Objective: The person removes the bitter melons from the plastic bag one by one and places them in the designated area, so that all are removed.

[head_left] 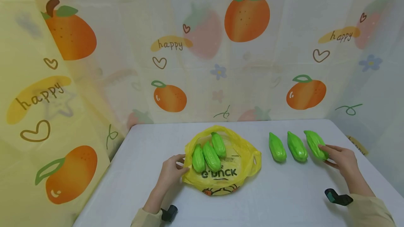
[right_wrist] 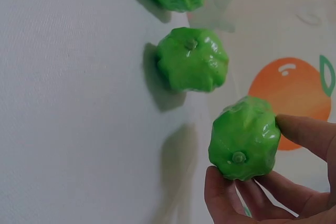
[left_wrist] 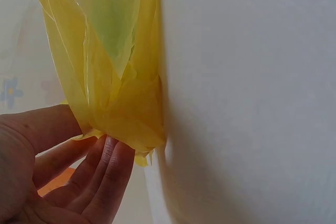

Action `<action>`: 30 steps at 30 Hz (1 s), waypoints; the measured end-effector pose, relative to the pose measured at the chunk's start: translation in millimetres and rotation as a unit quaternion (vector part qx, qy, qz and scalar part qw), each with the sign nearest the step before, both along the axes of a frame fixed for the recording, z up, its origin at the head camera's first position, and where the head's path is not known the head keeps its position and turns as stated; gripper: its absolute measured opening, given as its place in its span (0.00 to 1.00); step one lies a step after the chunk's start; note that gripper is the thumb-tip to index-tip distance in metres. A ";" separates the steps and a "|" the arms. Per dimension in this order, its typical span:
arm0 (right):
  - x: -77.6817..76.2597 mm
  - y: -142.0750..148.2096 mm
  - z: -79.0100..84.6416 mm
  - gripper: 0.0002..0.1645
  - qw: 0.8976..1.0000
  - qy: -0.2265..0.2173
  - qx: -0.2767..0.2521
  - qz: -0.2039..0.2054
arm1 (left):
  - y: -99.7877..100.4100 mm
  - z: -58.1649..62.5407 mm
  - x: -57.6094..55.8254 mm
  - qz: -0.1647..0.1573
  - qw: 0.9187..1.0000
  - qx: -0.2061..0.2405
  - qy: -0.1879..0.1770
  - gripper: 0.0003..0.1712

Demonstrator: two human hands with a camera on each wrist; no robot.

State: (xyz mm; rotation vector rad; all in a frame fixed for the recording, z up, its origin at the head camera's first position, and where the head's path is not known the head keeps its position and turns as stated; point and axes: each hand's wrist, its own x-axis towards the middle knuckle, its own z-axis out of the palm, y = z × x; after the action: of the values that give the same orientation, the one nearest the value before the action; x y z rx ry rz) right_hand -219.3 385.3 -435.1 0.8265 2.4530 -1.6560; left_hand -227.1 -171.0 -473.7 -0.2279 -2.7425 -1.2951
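A yellow plastic bag [head_left: 242, 165] lies spread on the table with its mouth facing up and dark lettering inside. Three shiny green bitter gourds [head_left: 212, 157] rest in its left half. My left hand [head_left: 173, 171] pinches the bag's left edge; in the left wrist view the thumb and fingers [left_wrist: 107, 182] meet at the gathered plastic. With my right hand [head_left: 342, 158] I grip another bitter gourd [right_wrist: 244, 140] between thumb and fingers, its shadow apart from it on the table. Two more gourds, one in the middle [head_left: 297, 146] and one further left [head_left: 277, 147], lie beside it.
The white table [head_left: 135, 171] ends at a back edge against a hanging cloth [head_left: 202, 76] printed with oranges and "happy" lettering. Cloth also borders the left and right sides. Dark camera mounts [head_left: 338, 197] sit at both wrists.
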 end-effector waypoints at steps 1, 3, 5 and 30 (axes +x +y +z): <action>0.0 -0.1 0.7 0.56 1.000 0.000 -0.002 -0.002 | 0.2 0.1 -0.1 0.000 1.000 0.000 0.000 0.27; -0.6 1.0 0.6 0.55 1.000 -0.001 -0.003 -0.004 | 0.4 0.2 -0.3 0.000 1.000 -0.002 -0.001 0.27; -1.9 2.7 -1.7 0.54 1.000 -0.003 -0.001 -0.007 | 0.4 0.4 0.0 0.003 1.000 -0.003 -0.003 0.27; -14.4 12.4 -15.4 0.55 0.999 -0.029 0.002 -0.031 | 1.1 -0.8 -2.0 0.001 1.000 -0.007 -0.002 0.27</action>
State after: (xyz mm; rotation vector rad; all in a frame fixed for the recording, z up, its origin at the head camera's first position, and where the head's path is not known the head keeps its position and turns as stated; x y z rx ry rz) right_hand -233.7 397.8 -450.6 0.9477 2.4169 -1.6213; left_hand -229.2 -169.9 -474.5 -0.2228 -2.7547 -1.2772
